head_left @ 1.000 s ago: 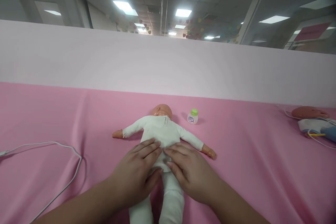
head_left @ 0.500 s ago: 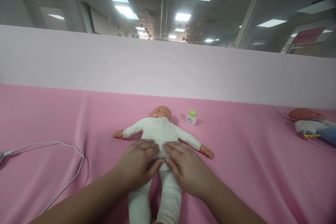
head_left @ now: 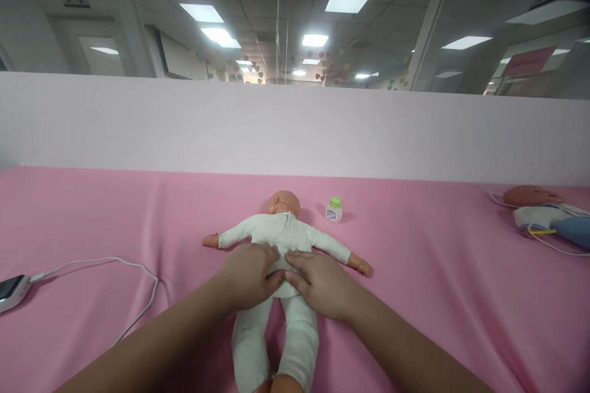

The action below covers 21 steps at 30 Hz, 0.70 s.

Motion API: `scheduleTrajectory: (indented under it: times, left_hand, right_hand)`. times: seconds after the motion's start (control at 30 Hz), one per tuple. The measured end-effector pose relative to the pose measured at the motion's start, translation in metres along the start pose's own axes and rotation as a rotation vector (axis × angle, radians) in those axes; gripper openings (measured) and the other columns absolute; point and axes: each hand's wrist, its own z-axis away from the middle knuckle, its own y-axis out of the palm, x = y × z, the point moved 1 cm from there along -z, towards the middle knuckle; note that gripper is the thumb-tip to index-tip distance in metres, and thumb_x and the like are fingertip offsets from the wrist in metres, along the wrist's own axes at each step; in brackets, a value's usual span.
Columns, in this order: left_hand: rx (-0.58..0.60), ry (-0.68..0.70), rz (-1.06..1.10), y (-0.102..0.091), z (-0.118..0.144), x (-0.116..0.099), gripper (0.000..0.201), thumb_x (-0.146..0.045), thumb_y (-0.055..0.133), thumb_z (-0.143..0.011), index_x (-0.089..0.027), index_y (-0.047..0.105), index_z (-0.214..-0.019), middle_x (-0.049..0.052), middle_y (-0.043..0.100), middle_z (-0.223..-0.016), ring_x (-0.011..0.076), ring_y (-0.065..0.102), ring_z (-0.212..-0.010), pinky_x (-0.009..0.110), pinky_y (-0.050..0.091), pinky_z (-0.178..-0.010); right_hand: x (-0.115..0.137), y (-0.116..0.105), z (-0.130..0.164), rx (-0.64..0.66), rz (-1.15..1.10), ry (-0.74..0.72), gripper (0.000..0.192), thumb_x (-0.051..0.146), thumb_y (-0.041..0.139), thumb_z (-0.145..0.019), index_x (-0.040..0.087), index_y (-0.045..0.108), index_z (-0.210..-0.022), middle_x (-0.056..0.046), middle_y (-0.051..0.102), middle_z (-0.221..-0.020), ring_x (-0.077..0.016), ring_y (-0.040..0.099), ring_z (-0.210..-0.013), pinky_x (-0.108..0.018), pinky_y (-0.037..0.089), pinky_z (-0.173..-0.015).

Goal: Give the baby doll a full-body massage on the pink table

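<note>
A baby doll (head_left: 281,230) in a white cloth body lies stretched out on the pink sheet, apparently belly down, its arms spread wide and its bald head away from me. On the left side of its lower torso rests my left hand (head_left: 249,276), fingers laid flat and thumb pointing inward. My right hand (head_left: 325,282) mirrors it on the right side, also flat on the cloth. The two thumbs nearly meet over the middle of the torso. Neither hand grips anything. Just right of the doll's head stands a small clear bottle (head_left: 334,212) with a green cap.
Pink sheeting (head_left: 415,295) with soft folds covers the surface. At left lies a white handheld device (head_left: 13,295) with a cable (head_left: 154,285) running toward my left forearm. Another doll (head_left: 532,196) lies at far right. A white panel (head_left: 295,132) below glass borders the back.
Both hands have shifted slightly on the doll's torso, still flat on it. The camera view has moved a little, bringing more of the device at left into sight.
</note>
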Motion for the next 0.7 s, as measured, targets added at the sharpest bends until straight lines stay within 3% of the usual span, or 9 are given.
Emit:
scheduleTrajectory:
  times: [0.1, 0.17, 0.23, 0.33, 0.4, 0.53, 0.7]
  left_hand:
    - [0.086, -0.08, -0.076, -0.011, -0.012, -0.003, 0.034, -0.033, 0.053, -0.093, -0.019, 0.072, -0.07, 0.005, 0.069, -0.064, 0.0257, 0.066, -0.065, 0.038, 0.047, -0.063]
    - [0.045, -0.101, -0.094, -0.011, -0.018, -0.003, 0.038, -0.031, 0.049, -0.095, -0.02, 0.071, -0.066, 0.005, 0.066, -0.061, 0.0244, 0.064, -0.063, 0.037, 0.043, -0.06]
    - [-0.03, -0.096, -0.087, -0.004, -0.02, -0.002, 0.035, -0.03, 0.051, -0.095, -0.019, 0.07, -0.067, 0.005, 0.068, -0.067, 0.0241, 0.065, -0.067, 0.038, 0.045, -0.064]
    - [-0.121, -0.057, -0.056, 0.012, -0.016, 0.004, 0.026, -0.029, 0.055, -0.093, -0.019, 0.071, -0.075, 0.007, 0.073, -0.08, 0.0268, 0.068, -0.08, 0.042, 0.052, -0.076]
    - [-0.183, -0.028, -0.04, 0.021, -0.013, 0.009, 0.02, -0.028, 0.057, -0.092, -0.019, 0.075, -0.092, 0.009, 0.077, -0.099, 0.0294, 0.07, -0.097, 0.046, 0.054, -0.088]
    - [-0.231, -0.012, -0.047, 0.035, -0.012, 0.014, 0.047, -0.025, 0.058, -0.09, -0.013, 0.066, -0.135, 0.016, 0.064, -0.145, 0.0334, 0.058, -0.135, 0.052, 0.047, -0.112]
    - [-0.117, -0.023, 0.038, 0.036, -0.014, 0.013, 0.045, -0.022, 0.052, -0.093, -0.011, 0.067, -0.133, 0.017, 0.067, -0.141, 0.0335, 0.063, -0.131, 0.05, 0.051, -0.109]
  right_hand:
    - [0.0, -0.009, -0.009, 0.006, 0.02, 0.009, 0.031, 0.035, 0.048, -0.103, 0.024, 0.076, -0.097, -0.004, 0.079, -0.098, -0.0225, 0.073, -0.092, -0.035, 0.051, -0.083]
    - [-0.004, -0.01, -0.015, -0.022, 0.06, 0.014, 0.029, 0.033, 0.05, -0.101, 0.023, 0.075, -0.089, -0.003, 0.078, -0.09, -0.0211, 0.07, -0.084, -0.033, 0.049, -0.075]
    - [-0.009, -0.005, -0.019, -0.087, 0.088, -0.002, 0.023, 0.031, 0.055, -0.097, 0.023, 0.074, -0.086, -0.003, 0.077, -0.089, -0.0211, 0.069, -0.086, -0.033, 0.05, -0.077]
    - [-0.019, 0.007, -0.021, -0.216, 0.074, -0.054, 0.016, 0.028, 0.064, -0.092, 0.022, 0.077, -0.1, -0.006, 0.077, -0.103, -0.0237, 0.068, -0.103, -0.037, 0.051, -0.094]
    - [-0.025, 0.014, -0.02, -0.28, 0.062, -0.092, 0.032, 0.029, 0.066, -0.09, 0.021, 0.074, -0.12, -0.009, 0.074, -0.122, -0.0262, 0.064, -0.119, -0.041, 0.049, -0.106]
    - [-0.032, 0.019, -0.021, -0.245, 0.084, -0.077, 0.055, 0.031, 0.063, -0.091, 0.016, 0.062, -0.143, -0.012, 0.06, -0.15, -0.0292, 0.052, -0.14, -0.046, 0.039, -0.121]
    - [-0.033, 0.013, -0.024, -0.118, 0.044, -0.057, 0.054, 0.035, 0.058, -0.095, 0.017, 0.059, -0.147, -0.011, 0.063, -0.147, -0.0262, 0.057, -0.138, -0.042, 0.041, -0.12]
